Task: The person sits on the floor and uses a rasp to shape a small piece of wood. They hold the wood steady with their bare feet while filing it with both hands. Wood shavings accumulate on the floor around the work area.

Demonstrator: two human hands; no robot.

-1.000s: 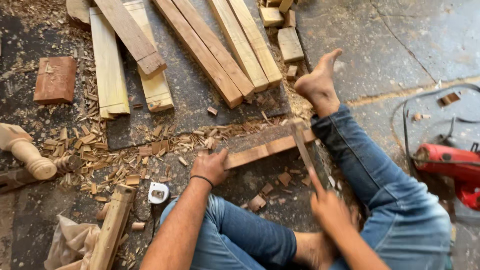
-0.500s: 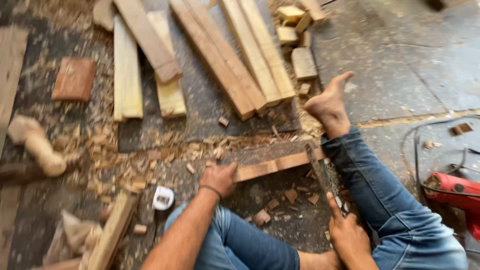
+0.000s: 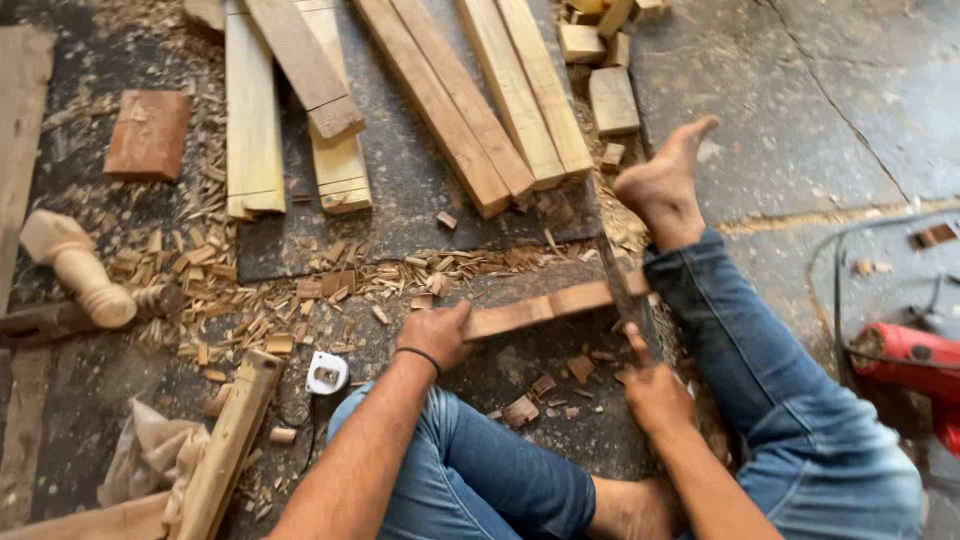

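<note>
While my left hand [image 3: 435, 335] presses down on the near end of the wooden strip [image 3: 545, 308], fingers curled over it, my right hand [image 3: 655, 395] is closed round the handle of a hand saw [image 3: 620, 290] whose blade crosses the strip's far end. That end lies just beside my bare foot [image 3: 665, 185]. I judge the cut only started: the strip looks whole, with no piece parted. Offcuts and chips [image 3: 545, 385] lie just below the strip, a small tape measure [image 3: 326, 372] left of it, planks [image 3: 480, 100] above it.
</note>
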